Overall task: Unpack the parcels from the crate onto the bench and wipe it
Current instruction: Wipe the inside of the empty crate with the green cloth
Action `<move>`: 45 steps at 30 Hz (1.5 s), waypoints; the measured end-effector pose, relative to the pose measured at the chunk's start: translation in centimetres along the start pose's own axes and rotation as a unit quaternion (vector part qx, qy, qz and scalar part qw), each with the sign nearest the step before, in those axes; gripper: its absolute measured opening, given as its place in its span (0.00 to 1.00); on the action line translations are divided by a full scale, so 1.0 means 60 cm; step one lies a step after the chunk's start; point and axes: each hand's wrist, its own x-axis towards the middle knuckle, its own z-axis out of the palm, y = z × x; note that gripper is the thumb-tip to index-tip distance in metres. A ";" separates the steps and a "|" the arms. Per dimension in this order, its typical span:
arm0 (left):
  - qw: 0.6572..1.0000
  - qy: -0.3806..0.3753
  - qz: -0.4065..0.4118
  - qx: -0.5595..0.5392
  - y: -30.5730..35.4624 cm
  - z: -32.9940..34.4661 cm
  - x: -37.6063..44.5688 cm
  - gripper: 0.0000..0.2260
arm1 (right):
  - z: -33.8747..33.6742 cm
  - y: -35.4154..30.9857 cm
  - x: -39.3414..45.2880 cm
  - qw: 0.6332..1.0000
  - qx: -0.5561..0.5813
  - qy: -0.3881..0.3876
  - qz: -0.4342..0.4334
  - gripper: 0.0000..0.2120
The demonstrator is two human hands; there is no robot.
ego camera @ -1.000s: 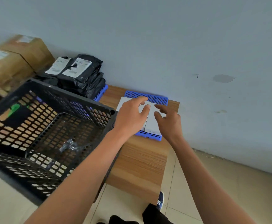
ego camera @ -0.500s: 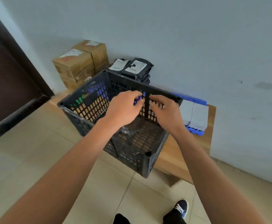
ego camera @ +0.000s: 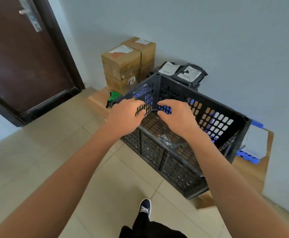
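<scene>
So both of my hands are over the black crate [ego camera: 183, 152], which sits tilted on the tabletop [ego camera: 250, 170] with its near corner hanging past the front edge. My left hand [ego camera: 124, 117] is at the crate's left wall, its fingers [ego camera: 140, 111] curled through or over the lattice near the rim; my right hand [ego camera: 176, 117] is just beside it, fingers bent over the far inner corner. I cannot tell for certain whether either hand is truly gripping the plastic or only hooked against it, but the curl reads to me as a hold for lifting or turning the crate. Inside I see no parcels, only a crumpled scrap of clear wrap [ego camera: 167, 141] on the floor of the crate, so I judge the unpacking done. The parcels are lined along the wall: brown cardboard boxes [ego camera: 121, 66] stacked at the left end, black mailer bags [ego camera: 186, 74] behind the crate, and white boxes [ego camera: 255, 143] on a blue tray [ego camera: 247, 155] at the right. That row keeps the front of the wood free, which I take to be for wiping. A green cloth [ego camera: 113, 97] lies by the cardboard, just left of the crate, within reach. Crate off first, I reckon, then the wipe
</scene>
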 end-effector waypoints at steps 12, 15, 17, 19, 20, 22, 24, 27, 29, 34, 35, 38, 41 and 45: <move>0.997 0.024 -0.056 -0.054 -0.198 0.007 0.136 0.18 | 0.102 -0.041 0.197 0.998 0.000 -0.061 0.008 0.15; 0.996 0.023 -0.071 -0.055 -0.237 0.000 0.158 0.18 | 0.136 -0.075 0.234 0.996 0.007 -0.084 -0.004 0.15; 0.994 0.025 -0.082 -0.063 -0.266 -0.009 0.174 0.18 | 0.158 -0.096 0.263 0.995 0.001 -0.099 -0.007 0.16; 0.992 0.022 -0.099 -0.073 -0.298 -0.019 0.187 0.18 | 0.179 -0.114 0.292 0.994 -0.006 -0.109 -0.010 0.16; 0.991 0.018 -0.104 -0.077 -0.316 -0.023 0.193 0.18 | 0.191 -0.123 0.306 0.994 -0.006 -0.111 -0.011 0.16; 0.990 0.005 -0.107 -0.090 -0.352 -0.032 0.204 0.18 | 0.217 -0.142 0.331 0.993 -0.011 -0.115 -0.005 0.16; 0.991 -0.005 -0.098 -0.095 -0.389 -0.042 0.218 0.18 | 0.245 -0.161 0.358 0.992 -0.018 -0.123 0.008 0.16; 0.991 -0.023 -0.084 -0.101 -0.451 -0.063 0.243 0.18 | 0.287 -0.191 0.406 0.989 -0.042 -0.141 0.024 0.16; 0.991 -0.043 -0.071 -0.105 -0.499 -0.076 0.261 0.18 | 0.315 -0.214 0.441 0.986 -0.064 -0.151 0.039 0.17; 0.992 -0.091 -0.033 -0.086 -0.612 -0.092 0.308 0.19 | 0.392 -0.257 0.516 0.979 -0.081 -0.144 0.121 0.19; 0.991 -0.099 -0.030 -0.088 -0.628 -0.091 0.319 0.19 | 0.410 -0.263 0.527 0.975 -0.080 -0.143 0.148 0.20; 0.988 -0.119 -0.024 -0.098 -0.666 -0.084 0.351 0.19 | 0.463 -0.269 0.557 0.963 -0.076 -0.153 0.209 0.20; 0.987 -0.129 0.000 -0.096 -0.700 -0.064 0.385 0.17 | 0.514 -0.255 0.577 0.951 -0.068 -0.155 0.257 0.20; 0.982 -0.166 0.008 -0.090 -0.734 -0.017 0.430 0.15 | 0.573 -0.212 0.598 0.940 -0.033 -0.105 0.323 0.17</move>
